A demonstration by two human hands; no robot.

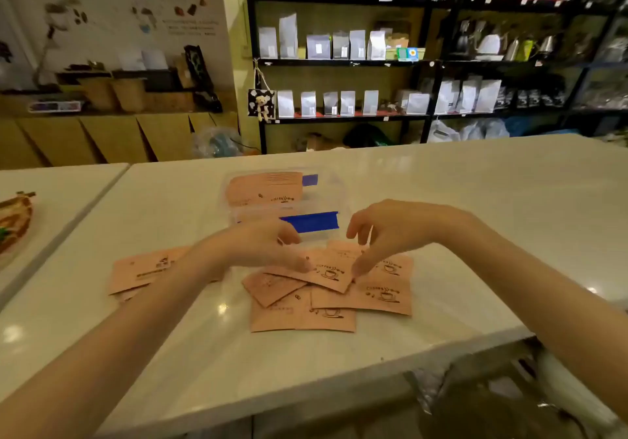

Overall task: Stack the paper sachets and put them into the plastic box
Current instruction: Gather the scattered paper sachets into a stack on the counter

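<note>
Both hands, left hand (268, 245) and right hand (384, 231), pinching top sachet (326, 270) of loose pile, plastic box (289, 197) at 12 o'clock on bench (475, 201); best square edges before lifting.

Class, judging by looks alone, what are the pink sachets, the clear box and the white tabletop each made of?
Pink printed sachets: probably matte paper, flat with crisp edges and no shine. Clear box with blue tape: thin transparent plastic, since sachets show through its walls. White tabletop: glossy and hard, mirroring lamps; stone or laminate, unclear which.
</note>
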